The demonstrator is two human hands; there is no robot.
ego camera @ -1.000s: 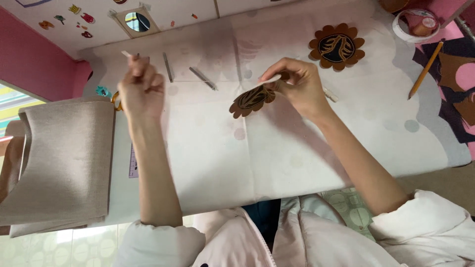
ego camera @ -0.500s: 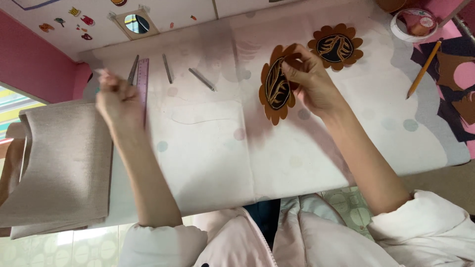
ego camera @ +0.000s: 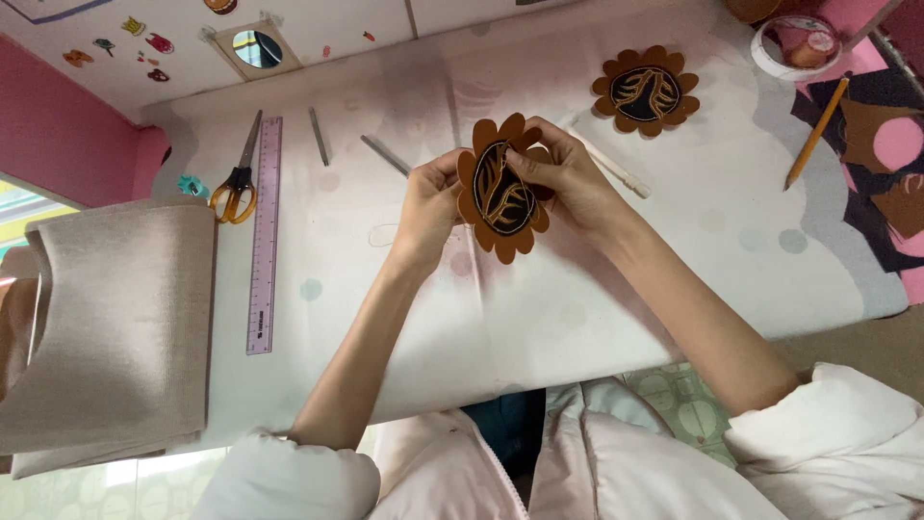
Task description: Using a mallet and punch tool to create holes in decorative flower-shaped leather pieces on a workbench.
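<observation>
Both hands hold up a brown flower-shaped paper cutout (ego camera: 500,197) with a black centre and thin orange lines, above the middle of the white table (ego camera: 404,308). My left hand (ego camera: 428,207) grips its left edge. My right hand (ego camera: 568,178) pinches its right side, thumb on the black centre. A second, matching paper flower (ego camera: 646,91) lies flat on the table at the back right, apart from both hands.
Orange-handled scissors (ego camera: 238,183) and a pink ruler (ego camera: 263,236) lie at the left. Two thin grey sticks (ego camera: 385,154) lie behind the hands, a white stick (ego camera: 616,173) to the right. A pencil (ego camera: 816,133) and paper scraps (ego camera: 881,154) sit at the far right, beige fabric (ego camera: 106,327) at the left edge.
My left hand came back from the left side of the table and took hold of the flower cutout. The scissors and ruler now lie uncovered where that hand was.
</observation>
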